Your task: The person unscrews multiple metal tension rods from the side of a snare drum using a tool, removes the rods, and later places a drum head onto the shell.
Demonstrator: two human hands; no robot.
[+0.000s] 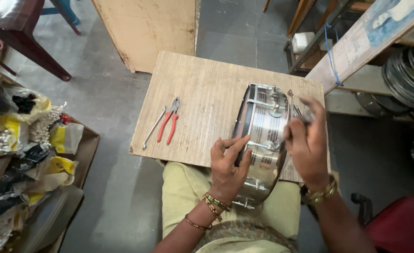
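While the shiny metal drum shell (262,140) stands on its edge at the near right of the pale wood-grain counter (202,93), overhanging the person's lap, the left hand (228,166) presses flat against its ribbed chrome wall, fingers spread apart. The right hand (306,145) has its grip pinched together on a thin metal rod (291,100) at the shell's rim. Red-handled pliers (169,122) and a slim steel spanner (153,127) lie just beside each other farther left.
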